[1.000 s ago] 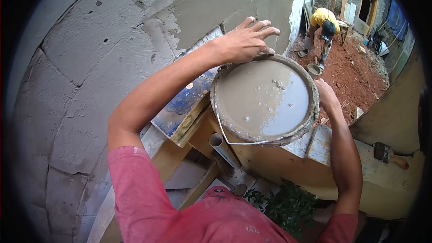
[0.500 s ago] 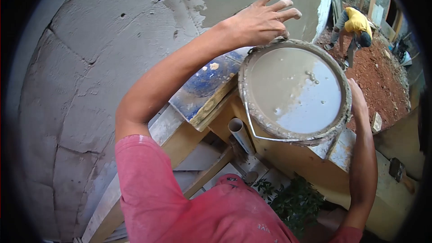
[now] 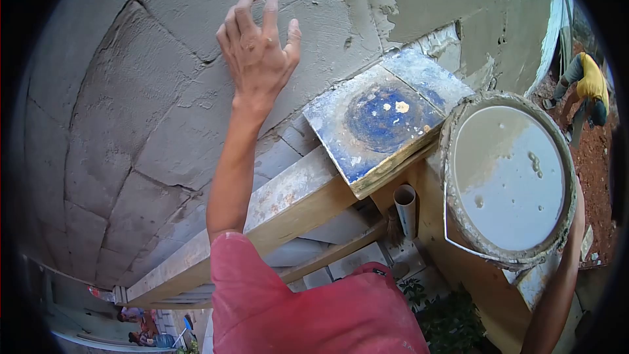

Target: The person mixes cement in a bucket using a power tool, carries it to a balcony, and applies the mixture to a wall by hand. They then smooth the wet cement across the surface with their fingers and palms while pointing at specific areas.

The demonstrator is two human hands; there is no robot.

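Note:
My left hand (image 3: 259,59) is raised at the rough grey plastered wall (image 3: 177,92), fingers spread, with nothing in it. At the right, a mortar-crusted bucket (image 3: 524,257) stands on the corner of a ledge, full nearly to the rim with greyish watery liquid (image 3: 511,170). Its thin white wire handle (image 3: 452,236) hangs down on the left side. My right hand (image 3: 578,213) holds the bucket's right side, its fingers mostly hidden behind the rim. Left of the bucket lies a blue-stained tile-topped slab (image 3: 386,118) with crusted splashes.
A yellow beam (image 3: 301,200) runs along the wall. Below the slab stands a pipe (image 3: 405,210); leafy plants (image 3: 452,318) grow lower down. A person in a yellow shirt (image 3: 593,84) bends over red soil at right. Other people (image 3: 147,328) are at lower left.
My left hand has left the bucket's rim and moved left to the wall. My right hand stays at the bucket. The view has swung left, so the bucket appears farther right.

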